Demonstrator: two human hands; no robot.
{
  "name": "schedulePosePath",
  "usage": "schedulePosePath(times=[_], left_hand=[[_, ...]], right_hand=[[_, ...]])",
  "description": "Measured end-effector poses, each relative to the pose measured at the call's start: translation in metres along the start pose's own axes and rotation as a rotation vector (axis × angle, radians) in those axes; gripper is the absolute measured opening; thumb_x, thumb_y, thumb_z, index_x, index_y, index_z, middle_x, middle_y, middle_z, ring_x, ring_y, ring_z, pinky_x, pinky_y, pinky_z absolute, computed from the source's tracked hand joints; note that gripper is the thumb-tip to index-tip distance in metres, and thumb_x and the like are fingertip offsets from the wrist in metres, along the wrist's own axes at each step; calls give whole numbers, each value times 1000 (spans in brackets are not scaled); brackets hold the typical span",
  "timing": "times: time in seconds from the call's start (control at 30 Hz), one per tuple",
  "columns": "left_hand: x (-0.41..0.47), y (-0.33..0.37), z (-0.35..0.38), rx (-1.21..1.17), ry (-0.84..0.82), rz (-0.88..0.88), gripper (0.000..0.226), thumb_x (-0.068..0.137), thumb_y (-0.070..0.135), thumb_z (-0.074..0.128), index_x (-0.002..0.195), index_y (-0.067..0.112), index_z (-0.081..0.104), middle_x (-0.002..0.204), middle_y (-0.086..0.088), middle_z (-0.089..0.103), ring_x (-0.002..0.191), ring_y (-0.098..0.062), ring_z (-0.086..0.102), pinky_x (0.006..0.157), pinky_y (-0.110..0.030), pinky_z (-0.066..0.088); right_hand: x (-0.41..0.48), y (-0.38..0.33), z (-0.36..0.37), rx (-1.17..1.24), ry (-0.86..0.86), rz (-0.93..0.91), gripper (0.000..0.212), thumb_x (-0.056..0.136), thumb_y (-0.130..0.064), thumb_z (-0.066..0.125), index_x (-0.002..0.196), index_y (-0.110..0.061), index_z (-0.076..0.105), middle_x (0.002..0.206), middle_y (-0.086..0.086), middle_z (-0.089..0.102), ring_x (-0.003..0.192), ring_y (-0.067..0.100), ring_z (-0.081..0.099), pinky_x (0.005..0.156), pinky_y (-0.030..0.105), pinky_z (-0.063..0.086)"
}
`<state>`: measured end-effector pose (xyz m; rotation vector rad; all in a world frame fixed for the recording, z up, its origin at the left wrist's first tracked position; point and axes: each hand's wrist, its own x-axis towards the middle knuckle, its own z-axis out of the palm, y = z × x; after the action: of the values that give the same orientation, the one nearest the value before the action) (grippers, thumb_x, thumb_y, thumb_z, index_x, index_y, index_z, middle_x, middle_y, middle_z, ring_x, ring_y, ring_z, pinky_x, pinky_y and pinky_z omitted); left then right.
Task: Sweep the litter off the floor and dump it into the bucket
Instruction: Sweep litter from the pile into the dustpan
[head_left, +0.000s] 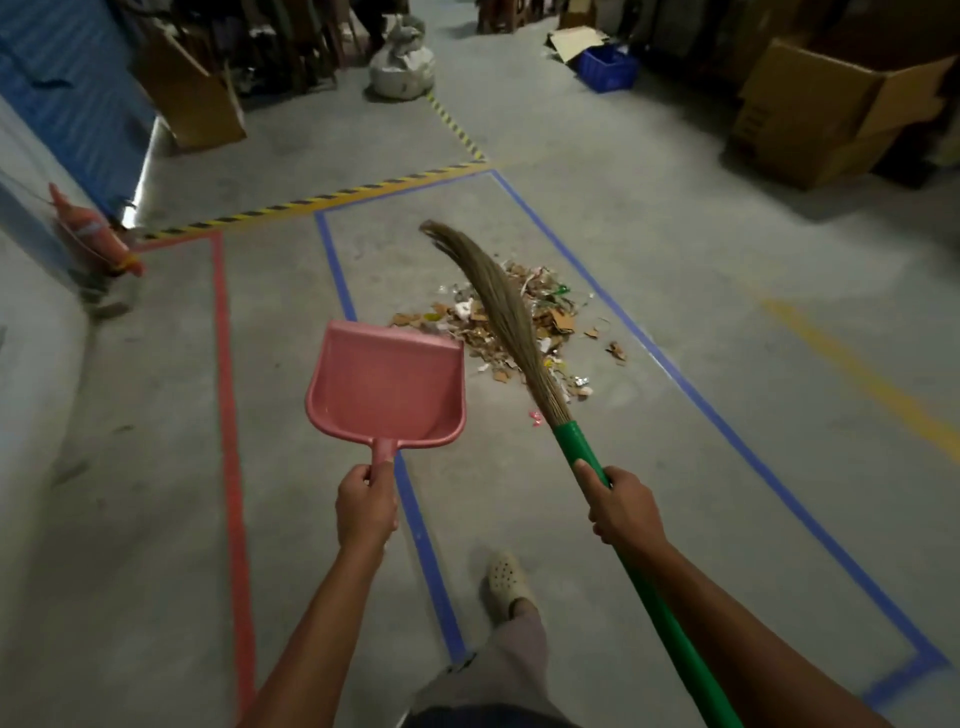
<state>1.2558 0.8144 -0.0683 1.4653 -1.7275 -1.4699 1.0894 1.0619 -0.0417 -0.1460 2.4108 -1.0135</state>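
Grey concrete floor spread through a dim storeroom, smooth and a bit dusty. Blue tape made a long box on it. Red tape ran down the left side, and yellow-and-black striped tape crossed farther back. The litter lay in a heap inside the blue box: torn brown card, white scraps and small shiny bits. The left grip was curled round the short stem of a pink plastic dustpan, held out just left of the heap. The right grip was wrapped round the green handle of a broom, whose long straw brush curved over the heap. Brown card boxes stood at the right. A blue crate and a lumpy white sack sat at the back, and a red fire extinguisher leaned by the left wall.
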Motion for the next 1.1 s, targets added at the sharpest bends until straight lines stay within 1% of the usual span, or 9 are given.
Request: schedulePosePath(times=[0.07, 0.23, 0.33, 0.5, 0.63, 0.73, 0.87, 0.97, 1.1], left_hand=[[21, 3, 24, 10, -6, -27, 45, 96, 49, 57, 72, 11, 53, 55, -7, 55, 41, -21, 46, 50, -33, 39], [85, 14, 79, 41, 7, -101, 58, 94, 63, 54, 68, 11, 49, 54, -8, 54, 39, -21, 46, 45, -27, 37], [124, 23, 105, 81, 8, -145, 61, 93, 65, 53, 67, 10, 50, 54, -9, 55, 41, -22, 48, 48, -29, 39], [185, 37, 133, 117, -20, -262, 59, 95, 62, 53, 73, 8, 56, 58, -9, 57, 42, -21, 49, 46, -25, 37], [236, 44, 150, 127, -16, -360, 54, 95, 57, 55, 77, 6, 59, 57, -9, 56, 41, -20, 47, 43, -24, 35], [271, 45, 166, 120, -23, -435, 47, 97, 49, 58, 80, 6, 60, 56, -9, 53, 38, -18, 42, 40, -20, 31], [309, 40, 187, 107, -18, -532, 38, 99, 42, 57, 85, 6, 60, 56, -9, 49, 35, -15, 37, 37, -17, 27], [336, 31, 204, 133, 13, -587, 37, 99, 40, 55, 86, 6, 59, 56, -9, 49, 35, -15, 37, 34, -19, 27], [386, 9, 230, 154, 44, -614, 43, 99, 47, 55, 80, 8, 57, 56, -10, 49, 33, -14, 37, 35, -17, 28]], right_hand=[[31, 6, -9, -18, -2, 40, 42, 100, -54, 52, 97, -14, 62, 76, 9, 69, 59, 19, 65, 52, 29, 55], [118, 5, -25, -107, -44, 129, 43, 101, -52, 51, 100, -11, 62, 78, 9, 69, 59, 17, 64, 52, 27, 53], [171, -9, -29, -201, -97, 168, 42, 102, -50, 51, 101, -10, 61, 79, 8, 68, 59, 16, 63, 53, 27, 55], [246, -37, -22, -310, -192, 231, 38, 100, -48, 55, 105, -10, 59, 86, 9, 69, 67, 17, 66, 68, 35, 62], [297, -64, -5, -332, -262, 239, 36, 100, -45, 57, 109, -11, 55, 88, 9, 67, 67, 18, 66, 69, 37, 63], [337, -80, 12, -342, -325, 271, 37, 100, -45, 58, 112, -10, 54, 91, 9, 67, 68, 18, 66, 68, 34, 63], [390, -89, 36, -336, -419, 273, 40, 100, -43, 58, 118, -8, 53, 91, 9, 66, 65, 15, 64, 55, 25, 55], [434, -90, 63, -356, -471, 290, 40, 100, -44, 58, 117, -8, 54, 91, 9, 65, 65, 16, 65, 60, 27, 59], [493, -80, 108, -402, -511, 279, 41, 100, -45, 57, 118, -8, 55, 91, 8, 64, 69, 18, 68, 68, 34, 63]])
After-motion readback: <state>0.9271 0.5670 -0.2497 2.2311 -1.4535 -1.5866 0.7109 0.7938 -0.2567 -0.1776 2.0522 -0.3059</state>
